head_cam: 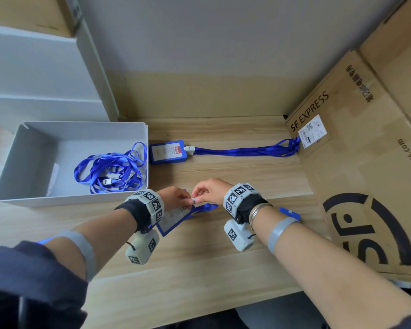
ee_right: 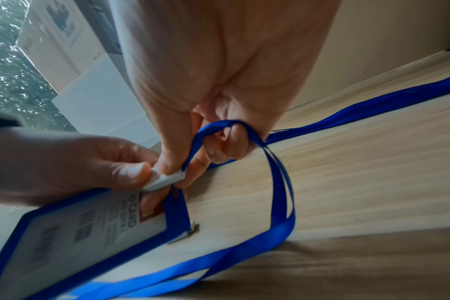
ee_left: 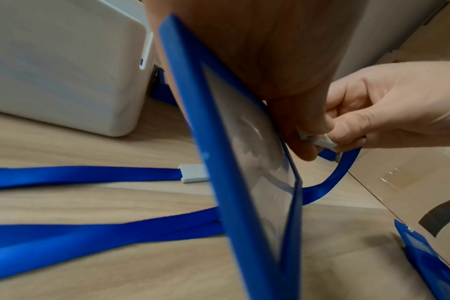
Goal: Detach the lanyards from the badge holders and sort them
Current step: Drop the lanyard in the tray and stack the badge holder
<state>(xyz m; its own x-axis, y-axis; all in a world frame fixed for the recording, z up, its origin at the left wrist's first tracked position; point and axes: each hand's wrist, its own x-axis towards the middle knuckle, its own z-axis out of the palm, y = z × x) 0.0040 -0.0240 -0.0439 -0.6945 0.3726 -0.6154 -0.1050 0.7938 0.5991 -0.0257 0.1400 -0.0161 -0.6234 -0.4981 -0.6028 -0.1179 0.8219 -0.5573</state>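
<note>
On the wooden desk (head_cam: 223,269), near its front edge, both hands work one blue badge holder (ee_right: 85,229) at its white clip (ee_right: 164,180). The likeliest slip, I judge: tugging before the clip releases, which could jerk the holder loose or strain its slot. The blue lanyard (ee_right: 278,229), looped around curled fingers, might also snag. The left hand (head_cam: 173,198) is closed, pinching the holder's top edge by the clip. The right hand (head_cam: 210,191) is closed too, thumb and forefinger pinching the clip. Freed lanyards (head_cam: 109,169) lie in the grey bin (head_cam: 19,150) at the desk's left.
</note>
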